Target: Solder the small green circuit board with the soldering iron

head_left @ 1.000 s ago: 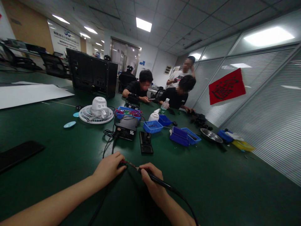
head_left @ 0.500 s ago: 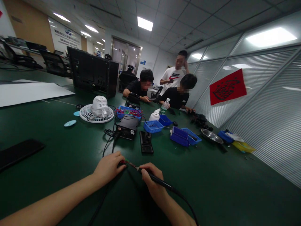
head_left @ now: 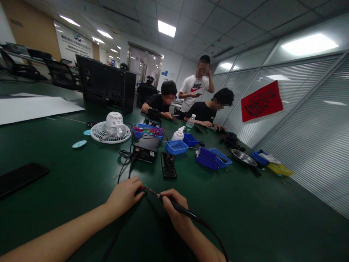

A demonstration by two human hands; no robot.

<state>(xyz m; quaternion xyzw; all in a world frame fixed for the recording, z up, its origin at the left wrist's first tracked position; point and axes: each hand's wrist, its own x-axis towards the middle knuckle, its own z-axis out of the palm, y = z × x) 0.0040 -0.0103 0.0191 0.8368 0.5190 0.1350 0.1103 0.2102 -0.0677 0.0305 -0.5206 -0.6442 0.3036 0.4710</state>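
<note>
My right hand (head_left: 176,209) is closed around the black handle of a soldering iron (head_left: 188,213), whose cord trails down toward the lower right. The iron's tip points left and meets, or nearly meets, a small green circuit board with red wires (head_left: 144,187). My left hand (head_left: 128,193) pinches that board between thumb and fingers, which hide much of it. Both hands are low over the green table (head_left: 231,214). Just beyond them stands a black soldering station (head_left: 145,149) with cables, and right of it a black stand (head_left: 169,167).
A blue basket (head_left: 136,135) of wired boards sits behind the station. White fan parts (head_left: 111,131) lie to the left, a black phone-like slab (head_left: 23,178) nearer. Blue trays (head_left: 177,147), a bottle (head_left: 190,123) and a metal bowl (head_left: 244,158) stand right. Several people are across the table.
The view has shifted slightly. My hands keep the same hold, the iron's tip still at the board. Across the table, the standing person's phone hand and the seated person's head have moved a little.
</note>
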